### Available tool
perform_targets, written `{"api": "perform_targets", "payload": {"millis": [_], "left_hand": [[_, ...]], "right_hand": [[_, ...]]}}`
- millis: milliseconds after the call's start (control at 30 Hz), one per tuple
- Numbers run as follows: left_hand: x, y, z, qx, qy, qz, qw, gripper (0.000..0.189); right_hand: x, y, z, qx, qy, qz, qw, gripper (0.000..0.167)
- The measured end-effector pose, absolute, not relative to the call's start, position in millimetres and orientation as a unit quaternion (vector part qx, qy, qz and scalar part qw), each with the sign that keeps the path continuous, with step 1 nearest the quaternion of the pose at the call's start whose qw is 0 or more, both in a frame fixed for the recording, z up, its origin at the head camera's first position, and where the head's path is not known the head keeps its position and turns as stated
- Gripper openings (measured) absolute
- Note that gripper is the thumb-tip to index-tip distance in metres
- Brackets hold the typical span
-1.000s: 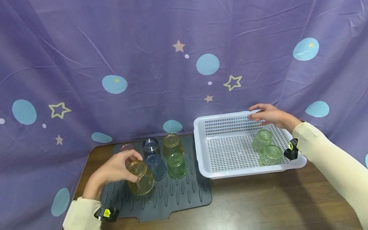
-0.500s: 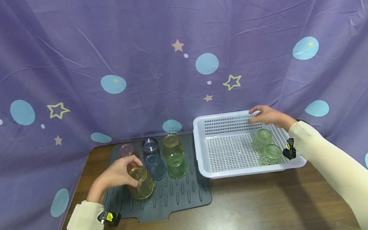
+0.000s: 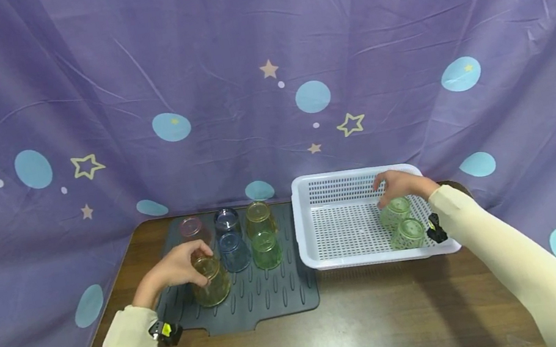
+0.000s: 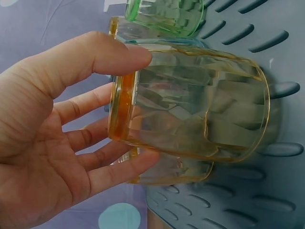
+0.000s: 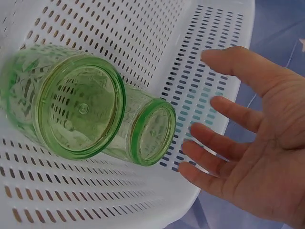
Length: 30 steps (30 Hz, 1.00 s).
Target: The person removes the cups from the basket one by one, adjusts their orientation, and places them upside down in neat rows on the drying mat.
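Observation:
In the head view my left hand [image 3: 178, 266] holds an upside-down yellow glass [image 3: 213, 290] by its base, low over the dark grey drying mat [image 3: 284, 302]. The left wrist view has the thumb [image 4: 119, 56] on one side of the yellow glass [image 4: 190, 105] and fingers on the other. My right hand [image 3: 402, 185] hovers over the white basket [image 3: 322, 265], just above two upside-down green patterned glasses [image 3: 408, 233]. In the right wrist view its fingers are spread and apart from the nearer green glass [image 5: 152, 131].
Upside-down on the mat stand a pink glass [image 3: 193, 229], a dark blue glass [image 3: 227, 223], a light blue glass [image 3: 234, 252], another yellow glass [image 3: 261, 220] and a plain green glass [image 3: 267, 251]. A purple curtain [image 3: 231, 163] hangs behind the wooden table [image 3: 371, 324].
My left hand has moved the yellow glass a little down and toward the front of the mat, uncovering the pink glass. My right hand has lowered from the basket's back rim toward the green glasses.

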<state>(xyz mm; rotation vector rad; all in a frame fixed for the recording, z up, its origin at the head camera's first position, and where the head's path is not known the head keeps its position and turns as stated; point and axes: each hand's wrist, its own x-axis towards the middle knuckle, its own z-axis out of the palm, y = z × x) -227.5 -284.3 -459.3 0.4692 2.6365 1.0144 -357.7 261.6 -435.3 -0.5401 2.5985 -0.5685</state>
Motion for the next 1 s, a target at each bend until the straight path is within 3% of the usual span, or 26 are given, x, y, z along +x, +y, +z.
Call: {"api": "perform_targets", "payload": {"millis": [400, 767, 1000], "left_hand": [[-225.9, -286.5, -460.4, 0.164, 0.914, 0.347, 0.134, 0.057], [-223.0, -283.9, -464.9, 0.166, 0.916, 0.336, 0.141, 0.056], [-220.2, -285.9, -467.4, 0.165, 0.915, 0.342, 0.136, 0.056]], "right_hand": [[-347.5, 236.4, -434.2, -0.247, 0.939, -0.067, 0.232, 0.060], [-343.3, 211.4, -444.1, -0.177, 0.952, 0.055, 0.245, 0.067], [-353.0, 203.4, -458.5, -0.205, 0.939, 0.133, 0.242, 0.037]]}}
